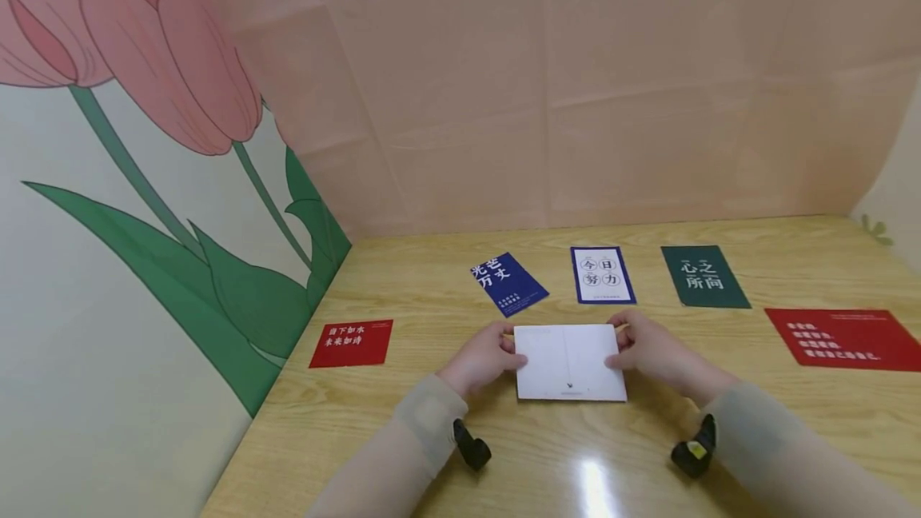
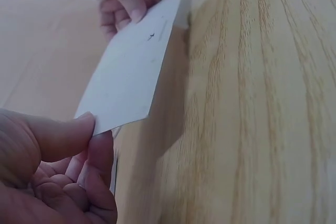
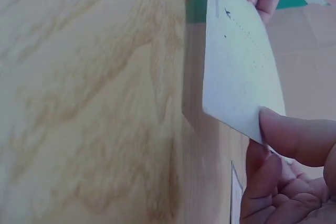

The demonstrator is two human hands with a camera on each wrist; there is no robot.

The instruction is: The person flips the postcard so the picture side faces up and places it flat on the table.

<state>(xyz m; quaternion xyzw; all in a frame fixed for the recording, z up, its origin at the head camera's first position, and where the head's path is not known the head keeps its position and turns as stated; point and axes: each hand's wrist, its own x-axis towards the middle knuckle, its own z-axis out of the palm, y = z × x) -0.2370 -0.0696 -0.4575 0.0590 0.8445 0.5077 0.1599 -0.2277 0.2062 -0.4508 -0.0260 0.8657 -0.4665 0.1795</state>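
Observation:
A white postcard [image 1: 571,363], its blank-looking side with a dotted centre line and a small dark mark facing up, is held by both hands above the wooden table. My left hand [image 1: 484,358] pinches its left edge between thumb and fingers. At the opposite short edge, my right hand [image 1: 651,348] pinches it the same way. Both wrist views show the card [image 2: 128,66] tilted and raised off the wood, with its shadow below. The card's other side is hidden.
Behind the hands lie a blue card [image 1: 509,284], a white card with blue border [image 1: 603,275] and a green card [image 1: 706,276]. One red card [image 1: 352,344] is at left, another red card [image 1: 849,339] at right. A pink cloth [image 1: 576,102] hangs behind the table [image 1: 324,454].

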